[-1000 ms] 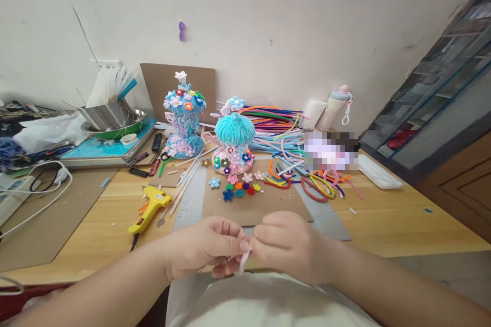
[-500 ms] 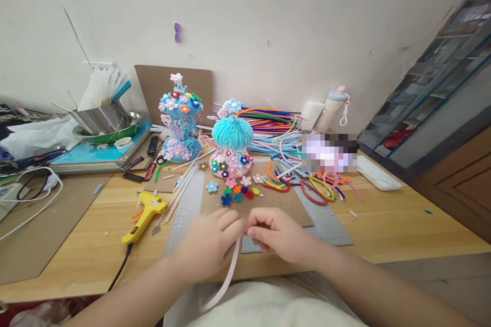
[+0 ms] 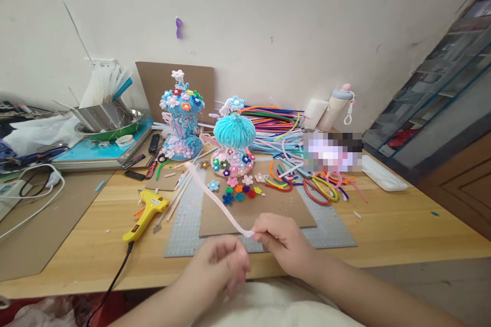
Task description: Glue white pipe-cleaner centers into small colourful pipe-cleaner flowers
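My right hand (image 3: 283, 241) pinches one end of a pale pink pipe cleaner (image 3: 215, 198), which sticks up and to the left over the brown cardboard sheet (image 3: 268, 209). Just below it, at the table's front edge, my left hand (image 3: 220, 265) is motion-blurred with its fingers curled and apart from the stem; nothing shows in it. Small pipe-cleaner flowers (image 3: 237, 190) lie on the cardboard in front of a turquoise and pink ornament (image 3: 233, 144).
A taller blue flowered ornament (image 3: 181, 115) stands behind. A heap of coloured pipe cleaners (image 3: 284, 133) lies at the back right. A yellow glue gun (image 3: 146, 208) rests left of the grey cutting mat (image 3: 184, 225). A metal bowl (image 3: 105, 120) sits far left.
The pink pipe cleaner, hanging down between both hands before, now points up and left from my right hand. My left hand has let go and dropped toward the table edge.
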Motion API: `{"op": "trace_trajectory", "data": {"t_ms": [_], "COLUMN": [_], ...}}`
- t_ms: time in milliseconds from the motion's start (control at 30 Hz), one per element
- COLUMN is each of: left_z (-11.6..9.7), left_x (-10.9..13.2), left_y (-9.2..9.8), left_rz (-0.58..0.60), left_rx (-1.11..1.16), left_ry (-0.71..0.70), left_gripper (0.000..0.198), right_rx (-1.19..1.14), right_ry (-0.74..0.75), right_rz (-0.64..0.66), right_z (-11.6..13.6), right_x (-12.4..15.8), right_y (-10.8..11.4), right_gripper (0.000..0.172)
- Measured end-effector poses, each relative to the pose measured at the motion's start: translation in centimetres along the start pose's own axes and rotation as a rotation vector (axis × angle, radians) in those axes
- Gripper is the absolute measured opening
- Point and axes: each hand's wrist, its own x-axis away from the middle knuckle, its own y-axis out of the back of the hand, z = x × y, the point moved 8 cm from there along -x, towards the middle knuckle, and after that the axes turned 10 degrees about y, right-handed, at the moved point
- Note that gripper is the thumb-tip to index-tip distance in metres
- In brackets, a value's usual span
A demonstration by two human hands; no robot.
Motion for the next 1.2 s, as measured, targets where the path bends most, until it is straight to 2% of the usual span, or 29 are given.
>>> {"op": "trace_trajectory", "data": {"t_ms": [100,167,200,267,433,533,600,667,700,767,833,867,900,933,967,1000,1100,1133,1200], "left_z": [-4.3,-5.8,-6.0,-5.8,-4.8,-4.4,-4.3,-3.7,-3.1,-1.2,0.4,1.0,1.3,1.5,1.3,0.9,-2.5,-3.5,-4.4], "left_x": [3.1,4.1,3.9,3.0,2.1,2.1,2.0,1.4,1.0,0.1,-0.3,-0.4,-0.3,-0.2,-0.1,-0.1,0.8,1.3,1.7], "left_y": [0.8,0.3,0.0,-0.6,-1.4,-1.3,-0.8,0.0,0.3,0.3,-0.7,-1.2,-1.6,-1.7,-1.3,-0.5,1.7,1.6,0.8], "left_rz": [-0.398,-0.555,-0.568,-0.519,-0.427,-0.353,-0.299,-0.242,-0.196,-0.066,0.086,0.15,0.193,0.211,0.186,0.119,-0.174,-0.239,-0.286], "left_rx": [-0.58,-0.89,-1.013,-1.188,-1.366,-1.291,-1.1,-0.806,-0.617,-0.189,0.215,0.366,0.457,0.478,0.431,0.319,-0.276,-0.488,-0.832], "left_ry": [-0.496,-0.646,-0.657,-0.638,-0.629,-0.575,-0.483,-0.332,-0.232,-0.008,0.188,0.264,0.322,0.35,0.331,0.266,-0.106,-0.215,-0.337], "left_gripper": [0.012,0.013,0.014,0.013,0.016,0.019,0.022,0.024,0.024,0.024,0.027,0.029,0.029,0.03,0.031,0.031,0.026,0.022,0.019], "right_rx": [-0.2,-0.325,-0.377,-0.457,-0.63,-0.745,-0.76,-0.616,-0.475,-0.122,0.205,0.321,0.397,0.426,0.41,0.354,0.077,-0.032,-0.272], "right_ry": [-0.285,-0.383,-0.416,-0.465,-0.582,-0.673,-0.685,-0.568,-0.44,-0.059,0.371,0.539,0.644,0.671,0.62,0.501,0.001,-0.15,-0.381], "right_rz": [0.008,0.015,0.01,0.003,0.015,0.07,0.13,0.179,0.198,0.231,0.248,0.254,0.257,0.257,0.254,0.242,0.141,0.112,0.081], "right_z": [-1.7,-2.0,-2.0,-1.9,-2.1,-2.4,-2.3,-1.7,-1.0,1.5,4.6,5.7,6.2,6.2,5.6,4.7,0.9,-0.2,-1.5], "right_x": [0.7,1.1,1.1,1.2,1.6,2.2,2.5,2.0,1.4,0.1,-0.3,0.0,0.2,0.3,0.1,-0.2,-0.5,-0.2,0.5], "right_y": [-1.2,-2.0,-2.3,-2.7,-3.3,-4.3,-4.7,-4.1,-3.5,-2.0,-1.1,-1.0,-0.9,-0.8,-0.8,-0.6,-0.5,-0.7,-1.7], "right_gripper": [0.027,0.03,0.031,0.031,0.034,0.034,0.031,0.026,0.024,0.025,0.027,0.026,0.025,0.024,0.025,0.026,0.025,0.024,0.025]}}
